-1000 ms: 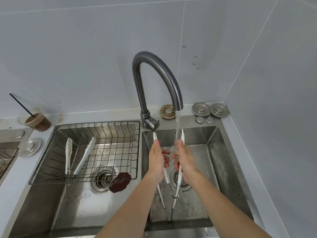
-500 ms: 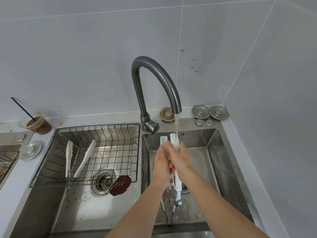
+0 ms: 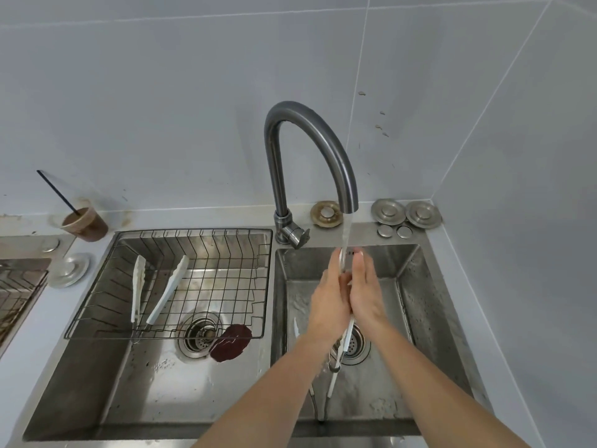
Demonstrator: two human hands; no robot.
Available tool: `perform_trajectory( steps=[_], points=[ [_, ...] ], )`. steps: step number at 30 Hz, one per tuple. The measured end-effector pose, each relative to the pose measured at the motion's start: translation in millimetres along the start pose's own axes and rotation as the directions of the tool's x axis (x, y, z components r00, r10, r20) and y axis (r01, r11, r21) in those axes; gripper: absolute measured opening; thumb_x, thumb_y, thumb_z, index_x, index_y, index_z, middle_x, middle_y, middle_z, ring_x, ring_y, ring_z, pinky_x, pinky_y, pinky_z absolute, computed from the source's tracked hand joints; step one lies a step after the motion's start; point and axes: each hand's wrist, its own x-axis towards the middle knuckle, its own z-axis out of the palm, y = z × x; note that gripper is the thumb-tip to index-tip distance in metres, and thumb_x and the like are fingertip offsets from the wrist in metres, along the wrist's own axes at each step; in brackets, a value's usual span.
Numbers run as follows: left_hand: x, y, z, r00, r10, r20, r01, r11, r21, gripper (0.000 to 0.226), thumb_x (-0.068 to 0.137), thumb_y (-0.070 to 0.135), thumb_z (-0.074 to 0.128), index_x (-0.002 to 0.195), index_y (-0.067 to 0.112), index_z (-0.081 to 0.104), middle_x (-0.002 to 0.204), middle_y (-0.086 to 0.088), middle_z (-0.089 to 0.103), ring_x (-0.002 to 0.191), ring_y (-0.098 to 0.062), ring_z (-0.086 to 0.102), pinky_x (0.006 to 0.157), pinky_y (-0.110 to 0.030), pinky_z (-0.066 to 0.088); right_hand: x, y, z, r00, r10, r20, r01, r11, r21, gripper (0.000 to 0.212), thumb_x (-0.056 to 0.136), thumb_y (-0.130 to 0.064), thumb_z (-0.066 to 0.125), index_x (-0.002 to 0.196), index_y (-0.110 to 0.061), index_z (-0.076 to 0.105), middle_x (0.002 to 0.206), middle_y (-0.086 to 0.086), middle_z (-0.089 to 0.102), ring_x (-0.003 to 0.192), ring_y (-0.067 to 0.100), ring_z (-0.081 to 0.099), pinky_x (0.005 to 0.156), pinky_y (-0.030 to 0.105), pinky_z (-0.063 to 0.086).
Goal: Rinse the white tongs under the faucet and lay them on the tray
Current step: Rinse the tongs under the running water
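White tongs (image 3: pixel 345 339) sit pressed between my two palms under the faucet (image 3: pixel 310 150), water running onto their tips. My left hand (image 3: pixel 329 302) and right hand (image 3: pixel 366 295) are flat and closed against them, fingers straight; only the handle ends show below my wrists, over the right basin (image 3: pixel 410 305) drain. Left of the faucet, the other basin carries one wire tray (image 3: pixel 245 286) with a second pair of white tongs (image 3: pixel 155 292) lying spread in it. A dark reddish patch (image 3: pixel 231 342), perhaps a stopper, lies by that drain. Behind the faucet, three round metal plugs (image 3: pixel 387 212) and two small caps rest on the steel ledge. Far left stands one cup (image 3: pixel 85 223) with a straw. Grey tiled walls meet in a corner.
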Motion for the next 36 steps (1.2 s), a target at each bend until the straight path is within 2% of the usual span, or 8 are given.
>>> perform_trajectory(
  steps=[5, 9, 13, 18, 22, 26, 32, 36],
  points=[
    [7, 9, 2, 0.989, 0.106, -0.107, -0.117, 0.987, -0.11, 0.027, 0.1, 0.028, 0.037, 0.125, 0.03, 0.046, 0.103, 0.003, 0.063, 0.093, -0.006, 0.062, 0.079, -0.022, 0.05, -3, 2, -13, 0.987, -0.025, 0.157, 0.005, 0.992, 0.128, 0.034, 0.097, -0.05, 0.031, 0.13, -0.042, 0.035, 0.118, -0.009, 0.06, 0.109, 0.001, 0.057, 0.089, 0.024, 0.047],
    [26, 16, -3, 0.936, -0.033, -0.349, 0.135, 0.953, 0.271, 0.042, 0.097, 0.049, 0.031, 0.092, 0.015, 0.055, 0.079, -0.006, 0.067, 0.076, -0.026, 0.065, 0.065, -0.037, 0.048, -13, 12, -3, 0.994, -0.018, 0.111, 0.001, 0.989, 0.149, 0.044, 0.095, -0.049, 0.035, 0.128, -0.02, 0.039, 0.112, -0.007, 0.061, 0.1, -0.003, 0.06, 0.081, 0.016, 0.051],
    [35, 21, -10, 0.968, -0.027, -0.251, 0.151, 0.858, 0.491, 0.06, 0.095, 0.056, 0.026, 0.088, 0.01, 0.063, 0.079, -0.013, 0.069, 0.078, -0.033, 0.065, 0.064, -0.038, 0.049, -12, 19, 4, 0.994, 0.095, 0.047, -0.101, 0.984, 0.147, 0.041, 0.093, -0.056, 0.03, 0.112, -0.022, 0.043, 0.101, -0.01, 0.058, 0.1, 0.006, 0.058, 0.082, 0.026, 0.05],
    [33, 17, -9, 0.986, -0.064, -0.156, 0.105, 0.955, 0.277, 0.052, 0.1, 0.042, 0.03, 0.085, 0.004, 0.062, 0.077, -0.015, 0.069, 0.072, -0.031, 0.066, 0.069, -0.044, 0.053, -4, 13, 11, 0.992, 0.114, 0.062, -0.123, 0.978, 0.169, 0.067, 0.079, -0.074, 0.031, 0.114, -0.019, 0.044, 0.107, 0.0, 0.062, 0.101, 0.008, 0.061, 0.08, 0.025, 0.05],
    [22, 4, -18, 0.998, -0.041, -0.05, 0.044, 0.997, 0.067, 0.025, 0.1, 0.031, 0.037, 0.094, 0.014, 0.056, 0.08, 0.004, 0.063, 0.071, -0.006, 0.062, 0.071, -0.029, 0.048, 2, 14, 20, 0.989, 0.133, 0.07, -0.14, 0.983, 0.116, 0.052, 0.088, -0.064, 0.032, 0.113, -0.021, 0.045, 0.102, 0.001, 0.063, 0.099, 0.014, 0.062, 0.089, 0.038, 0.052],
    [6, -16, -29, 0.978, -0.19, 0.085, 0.204, 0.955, -0.216, 0.025, 0.103, 0.026, 0.031, 0.127, 0.028, 0.037, 0.097, 0.003, 0.062, 0.082, -0.005, 0.061, 0.073, -0.025, 0.056, 6, 18, 18, 0.975, 0.202, 0.09, -0.204, 0.979, 0.01, 0.041, 0.093, -0.058, 0.027, 0.116, -0.029, 0.045, 0.095, 0.004, 0.064, 0.082, 0.016, 0.064, 0.068, 0.035, 0.055],
    [-3, -45, -43, 0.937, -0.347, 0.03, 0.346, 0.921, -0.18, 0.037, 0.101, 0.026, 0.039, 0.129, 0.003, 0.045, 0.104, -0.022, 0.066, 0.071, -0.017, 0.064, 0.074, -0.033, 0.055, 17, 48, -7, 0.944, 0.331, -0.012, -0.33, 0.943, 0.052, 0.033, 0.097, -0.044, 0.037, 0.119, -0.02, 0.045, 0.072, 0.002, 0.05, 0.054, 0.012, 0.046, 0.046, 0.024, 0.041],
    [-1, -65, -31, 0.889, -0.457, 0.013, 0.455, 0.883, -0.115, 0.034, 0.1, 0.024, 0.04, 0.123, 0.0, 0.048, 0.092, -0.021, 0.063, 0.068, -0.02, 0.065, 0.07, -0.042, 0.059, 16, 78, -23, 0.92, 0.391, 0.013, -0.385, 0.901, 0.201, 0.018, 0.097, -0.018, 0.047, 0.114, -0.02, 0.051, 0.076, 0.001, 0.051, 0.062, 0.009, 0.054, 0.057, 0.024, 0.048]
  ],
)
